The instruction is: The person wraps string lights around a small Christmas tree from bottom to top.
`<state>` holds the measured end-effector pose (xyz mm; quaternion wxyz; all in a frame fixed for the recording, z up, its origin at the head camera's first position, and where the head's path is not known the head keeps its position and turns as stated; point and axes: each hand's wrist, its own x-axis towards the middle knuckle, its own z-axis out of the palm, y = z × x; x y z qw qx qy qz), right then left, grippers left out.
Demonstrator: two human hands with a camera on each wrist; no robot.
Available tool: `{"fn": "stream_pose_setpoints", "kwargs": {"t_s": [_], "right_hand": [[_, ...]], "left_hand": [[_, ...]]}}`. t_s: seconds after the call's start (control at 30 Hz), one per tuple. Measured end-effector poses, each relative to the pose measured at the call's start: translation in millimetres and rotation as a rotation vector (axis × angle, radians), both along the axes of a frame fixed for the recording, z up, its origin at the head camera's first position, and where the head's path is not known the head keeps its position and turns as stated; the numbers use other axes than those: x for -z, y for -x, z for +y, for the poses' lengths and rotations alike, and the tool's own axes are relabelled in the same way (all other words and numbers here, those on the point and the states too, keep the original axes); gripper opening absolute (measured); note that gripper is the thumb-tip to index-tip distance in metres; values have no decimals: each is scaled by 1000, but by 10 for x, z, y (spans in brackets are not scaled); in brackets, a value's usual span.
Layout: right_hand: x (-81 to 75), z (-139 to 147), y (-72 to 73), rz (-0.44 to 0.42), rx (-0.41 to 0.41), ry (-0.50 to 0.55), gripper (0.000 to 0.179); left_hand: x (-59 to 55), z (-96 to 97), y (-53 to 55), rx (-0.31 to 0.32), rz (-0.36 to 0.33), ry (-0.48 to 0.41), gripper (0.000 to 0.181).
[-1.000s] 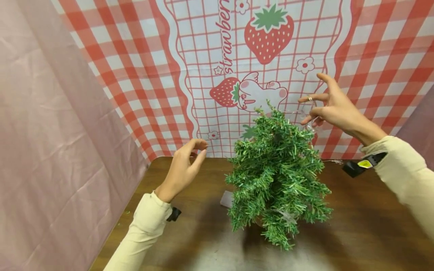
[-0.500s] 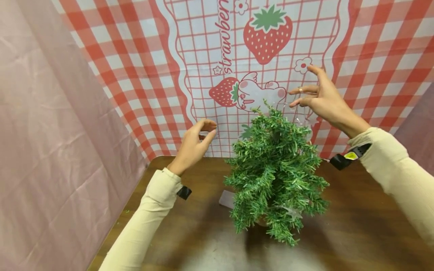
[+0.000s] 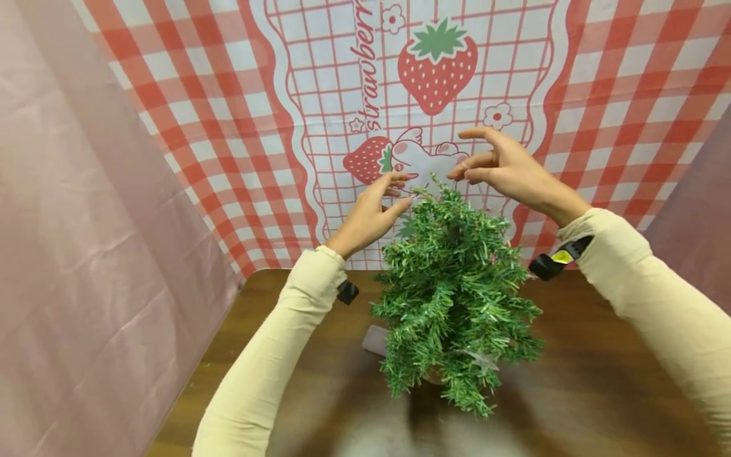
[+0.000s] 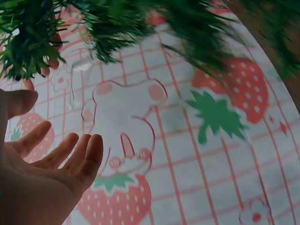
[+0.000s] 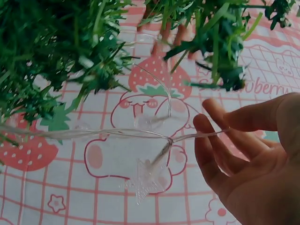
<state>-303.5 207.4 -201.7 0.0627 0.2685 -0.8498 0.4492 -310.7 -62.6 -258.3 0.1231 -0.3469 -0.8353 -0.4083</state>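
Note:
A small artificial Christmas tree (image 3: 451,298) stands on the table. Behind its top, my right hand (image 3: 514,171) pinches a thin clear wire of a string of star lights (image 5: 117,133) between thumb and fingers. From that wire hangs a clear plastic star (image 5: 147,176), apart from the branches in the right wrist view. My left hand (image 3: 368,216) is at the upper left of the tree, fingers loosely bent, with nothing seen between them in the left wrist view. Another translucent star (image 3: 482,360) lies on a low front branch. Much of the wire is hidden behind the foliage.
A red and white strawberry-print cloth (image 3: 320,114) hangs close behind the tree. To the left hangs a pink curtain (image 3: 114,254). On the brown wooden table (image 3: 302,381), a pale flat piece (image 3: 375,340) lies partly under the branches.
My right hand has moved left behind the treetop with the wire. My left hand has risen and come right to the treetop, so the two hands are now much closer together.

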Motion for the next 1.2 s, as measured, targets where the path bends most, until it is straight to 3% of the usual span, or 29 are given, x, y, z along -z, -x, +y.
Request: {"fn": "stream_pose_setpoints", "kwargs": {"t_s": [0.1, 0.2, 0.3, 0.4, 0.5, 0.7, 0.8, 0.93, 1.03, 1.2], "right_hand": [[-18, -87, 9, -15, -68, 4, 57], [-41, -175, 11, -36, -129, -7, 54], [-56, -256, 3, -62, -165, -4, 52], [-50, -295, -15, -68, -181, 7, 50], [-24, -296, -28, -57, -169, 25, 45], [21, -247, -45, -28, -71, 60, 32], [37, -229, -25, -22, -46, 58, 27], [62, -212, -12, -9, -15, 46, 23], [87, -141, -12, 8, 38, 80, 23], [161, 105, 34, 12, 145, 136, 26]], "left_hand": [[-71, 97, 83, 44, -67, 6, 48], [-113, 128, 179, 118, -178, -2, 51], [-114, 105, 262, 197, -309, -10, 49], [-84, 73, 295, 230, -376, -8, 40], [-48, 28, 289, 221, -332, -3, 28], [-55, -73, 252, 113, -130, -99, 18], [-92, -150, 236, 101, -92, -155, 19], [-117, -286, 228, 71, -66, -160, 24], [-110, -429, 239, -6, -40, -163, 24], [-24, -781, 280, -202, 19, -177, 23]]}}
